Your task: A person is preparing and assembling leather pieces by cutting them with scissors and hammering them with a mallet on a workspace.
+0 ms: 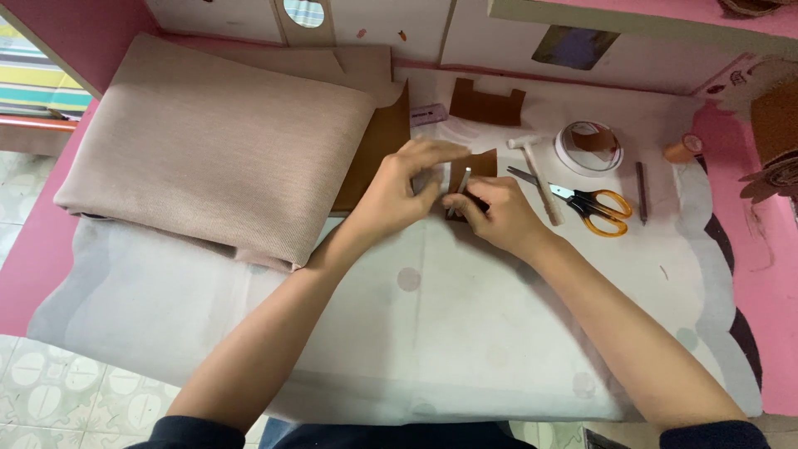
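My left grip (409, 185) was pressed down, fingers curled, on a small brown leather piece (480, 164) lying on the white-covered surface (432, 333). My right grip (492, 212) pinched a slim metal punch tool (460, 189), its long axis running near-upright, leaning away from me. Orange-handled scissors (592, 204) and a roll of white tape (588, 147) lay to the right.

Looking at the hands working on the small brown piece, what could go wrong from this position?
The left hand pins the brown leather piece right beside the metal tool gripped by the right hand, so a slip might hurt the fingers. The right wrist may also bump the scissors and hammer lying close by.
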